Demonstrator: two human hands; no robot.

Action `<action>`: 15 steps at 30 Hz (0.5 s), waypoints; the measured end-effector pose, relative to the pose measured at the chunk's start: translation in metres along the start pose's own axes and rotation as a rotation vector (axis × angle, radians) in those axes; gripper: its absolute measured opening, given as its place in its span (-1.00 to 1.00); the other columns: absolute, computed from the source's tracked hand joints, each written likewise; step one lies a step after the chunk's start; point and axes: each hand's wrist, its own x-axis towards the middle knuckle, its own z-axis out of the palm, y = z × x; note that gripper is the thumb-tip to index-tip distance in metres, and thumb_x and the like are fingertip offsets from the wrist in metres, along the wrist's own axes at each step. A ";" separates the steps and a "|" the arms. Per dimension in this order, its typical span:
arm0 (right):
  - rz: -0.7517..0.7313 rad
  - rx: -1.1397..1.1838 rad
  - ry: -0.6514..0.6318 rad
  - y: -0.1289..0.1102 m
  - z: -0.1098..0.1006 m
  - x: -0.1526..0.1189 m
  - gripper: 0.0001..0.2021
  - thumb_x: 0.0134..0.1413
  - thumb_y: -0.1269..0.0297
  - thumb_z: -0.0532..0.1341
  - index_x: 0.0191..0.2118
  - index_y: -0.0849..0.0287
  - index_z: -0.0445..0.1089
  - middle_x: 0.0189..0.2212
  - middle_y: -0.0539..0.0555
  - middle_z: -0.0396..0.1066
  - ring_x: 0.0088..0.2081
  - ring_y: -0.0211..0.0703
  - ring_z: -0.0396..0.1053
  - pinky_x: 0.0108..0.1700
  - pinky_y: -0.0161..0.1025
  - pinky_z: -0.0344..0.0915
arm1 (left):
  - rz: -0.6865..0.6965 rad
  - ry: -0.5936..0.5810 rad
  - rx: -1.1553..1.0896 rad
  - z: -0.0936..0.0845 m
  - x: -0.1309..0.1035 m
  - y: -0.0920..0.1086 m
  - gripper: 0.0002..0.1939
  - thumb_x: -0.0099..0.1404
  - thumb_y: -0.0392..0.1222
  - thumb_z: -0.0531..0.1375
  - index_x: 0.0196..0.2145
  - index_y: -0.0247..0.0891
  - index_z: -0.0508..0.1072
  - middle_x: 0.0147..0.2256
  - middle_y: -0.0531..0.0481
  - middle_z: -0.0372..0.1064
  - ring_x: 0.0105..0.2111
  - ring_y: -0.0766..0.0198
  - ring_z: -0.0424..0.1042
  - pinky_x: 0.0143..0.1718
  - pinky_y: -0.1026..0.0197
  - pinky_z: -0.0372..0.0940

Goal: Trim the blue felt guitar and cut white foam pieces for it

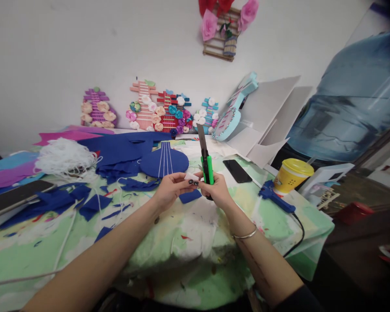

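Note:
A small white piece of card or foam [191, 177] is pinched in the fingertips of my left hand [173, 189]. My right hand [216, 190] grips a green-and-black utility knife [207, 169], its long blade out and pointing up and away from me. The fingers of both hands meet around the white piece, so part of it is hidden. Just beyond lies a dark blue oval body [149, 164] with white strings across it. A dark blue scrap [190, 196] rests under my hands.
A black phone [237, 170], a blue glue gun [276, 197] and a yellow cup [292, 174] are on the right. White yarn [65, 158] and blue fabric [120, 149] lie left. Decorated instrument-shaped crafts [144, 108] lean against the wall near white boards [263, 117].

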 end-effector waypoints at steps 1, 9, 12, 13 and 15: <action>0.001 0.002 0.005 0.000 0.000 0.000 -0.69 -0.24 0.17 0.35 -0.34 0.24 0.40 -0.77 -0.15 0.17 -0.75 -0.41 0.04 -0.71 -0.40 -0.02 | 0.001 -0.007 0.003 0.000 0.000 0.000 -0.71 -0.13 -0.27 0.40 -0.39 -0.39 0.50 -0.39 -0.12 0.52 -0.41 0.20 0.49 -0.30 0.14 0.38; 0.005 0.005 0.007 0.000 0.001 0.000 -0.69 -0.24 0.17 0.34 -0.34 0.24 0.39 -0.79 -0.16 0.16 -0.76 -0.40 0.04 -0.71 -0.40 -0.01 | 0.019 -0.022 0.001 0.000 0.000 -0.002 -0.71 -0.12 -0.27 0.39 -0.38 -0.39 0.50 -0.38 -0.11 0.52 -0.39 0.21 0.49 -0.28 0.13 0.39; -0.003 0.013 0.001 0.000 0.001 0.000 -0.70 -0.22 0.18 0.34 -0.34 0.24 0.39 -0.80 -0.16 0.15 -0.76 -0.41 0.04 -0.71 -0.40 -0.02 | 0.021 -0.030 0.007 -0.001 0.000 -0.002 -0.71 -0.11 -0.26 0.39 -0.38 -0.39 0.50 -0.35 -0.13 0.52 -0.37 0.20 0.49 -0.27 0.13 0.39; -0.002 0.015 -0.001 0.000 0.001 0.000 -0.70 -0.22 0.18 0.34 -0.34 0.24 0.39 -0.81 -0.16 0.15 -0.76 -0.41 0.04 -0.71 -0.40 -0.02 | 0.021 -0.031 0.013 -0.001 0.000 -0.002 -0.71 -0.11 -0.26 0.39 -0.38 -0.39 0.50 -0.34 -0.14 0.52 -0.36 0.19 0.49 -0.27 0.13 0.39; 0.003 0.013 -0.003 0.000 0.001 0.000 -0.70 -0.22 0.17 0.34 -0.34 0.24 0.39 -0.81 -0.16 0.14 -0.76 -0.41 0.03 -0.70 -0.40 -0.02 | 0.020 -0.032 0.021 0.000 0.000 -0.001 -0.70 -0.11 -0.25 0.39 -0.37 -0.39 0.50 -0.33 -0.15 0.52 -0.36 0.18 0.49 -0.26 0.12 0.38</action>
